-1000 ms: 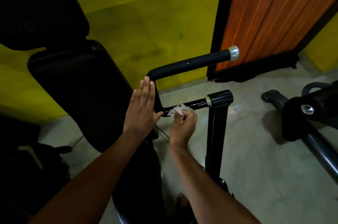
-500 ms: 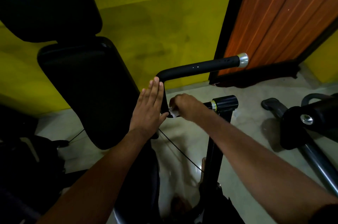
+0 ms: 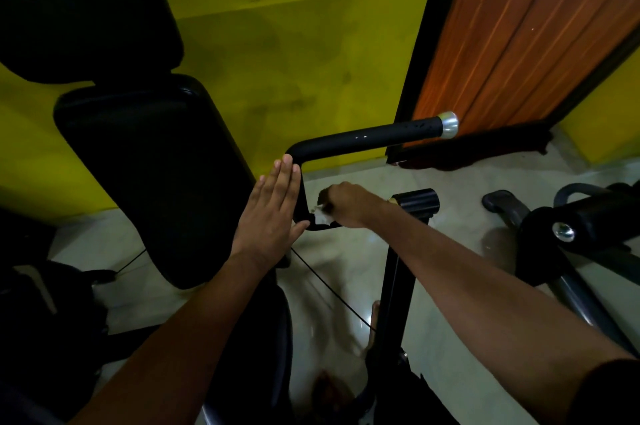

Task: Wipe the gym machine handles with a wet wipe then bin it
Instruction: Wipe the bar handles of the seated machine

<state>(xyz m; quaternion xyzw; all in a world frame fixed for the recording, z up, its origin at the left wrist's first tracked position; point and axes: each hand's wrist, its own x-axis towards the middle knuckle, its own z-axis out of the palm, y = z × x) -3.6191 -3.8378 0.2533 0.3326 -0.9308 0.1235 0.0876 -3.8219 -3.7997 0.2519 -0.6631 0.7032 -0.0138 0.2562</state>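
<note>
The right hand (image 3: 346, 204) is curling its fingers round the white wet wipe (image 3: 322, 215), pressing it onto the lower run of the black handle (image 3: 367, 138). The left hand (image 3: 272, 216), fingers straight and together, is lying flat against the handle's upright stretch.

The black bent handle (image 3: 367, 138), tipped with a silver cap, stuck out to the right of the black back pad (image 3: 145, 175), its upper arm bare and its lower arm met by a crumpled white wet wipe (image 3: 322, 215) pinched in the right hand (image 3: 349, 204).
</note>
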